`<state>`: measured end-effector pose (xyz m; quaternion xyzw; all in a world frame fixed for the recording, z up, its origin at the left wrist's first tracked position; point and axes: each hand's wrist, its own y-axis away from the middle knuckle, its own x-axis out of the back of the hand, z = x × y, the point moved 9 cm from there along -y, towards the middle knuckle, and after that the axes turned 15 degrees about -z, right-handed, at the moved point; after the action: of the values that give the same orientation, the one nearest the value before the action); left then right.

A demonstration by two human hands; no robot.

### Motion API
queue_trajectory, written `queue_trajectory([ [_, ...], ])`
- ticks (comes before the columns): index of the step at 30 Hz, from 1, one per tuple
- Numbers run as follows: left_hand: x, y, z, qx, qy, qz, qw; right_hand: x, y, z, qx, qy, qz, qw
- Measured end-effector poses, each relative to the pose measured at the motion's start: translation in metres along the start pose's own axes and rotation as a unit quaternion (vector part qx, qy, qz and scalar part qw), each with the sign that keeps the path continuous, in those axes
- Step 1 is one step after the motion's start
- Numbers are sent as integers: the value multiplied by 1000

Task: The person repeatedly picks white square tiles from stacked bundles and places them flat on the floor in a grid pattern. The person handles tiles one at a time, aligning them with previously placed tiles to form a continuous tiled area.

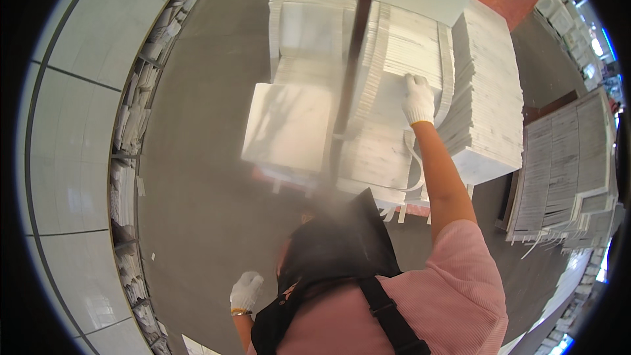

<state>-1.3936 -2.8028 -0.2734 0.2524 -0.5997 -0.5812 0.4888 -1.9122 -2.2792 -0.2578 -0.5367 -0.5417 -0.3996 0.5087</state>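
My right hand (419, 100), in a white knit glove, reaches forward onto a stack of white marble-like strips or thin slabs (411, 46). Its fingers are curled against the stack, and what they grip, if anything, is hidden. A pale strap-like band (418, 164) loops down the stack's right front side, below my wrist. Low on the left, my left hand (246, 290), also gloved, hangs apart from the stacks with its fingers curled in and nothing visible in it. A white block-like stack (289, 125) with a smooth top stands left of the strips.
A tall stack of white slabs (490, 92) stands close on the right, with another bundle of strips (562, 164) beyond it. A dark upright bar (355, 46) crosses the view, blurred low down. At left, large pale panels (79, 144) border a trough of broken pieces (135, 112).
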Motion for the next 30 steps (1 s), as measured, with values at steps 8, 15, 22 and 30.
queue_trajectory([
  [8, 2, -5, 14, -51, -33, 33, 998, -9, -5, 13, -55, -34, -38, 997],
  [15, -8, 3, 32, -67, -72, 41, 994, -12, 7, 11, -74, 24, -106, 991],
  [22, -16, -11, 8, -30, -12, 23, 999, -67, 60, -16, -10, 141, -339, 930],
  [30, -27, -8, 1, -30, 95, -2, 995, -65, 71, -34, 88, 130, -398, 904],
])
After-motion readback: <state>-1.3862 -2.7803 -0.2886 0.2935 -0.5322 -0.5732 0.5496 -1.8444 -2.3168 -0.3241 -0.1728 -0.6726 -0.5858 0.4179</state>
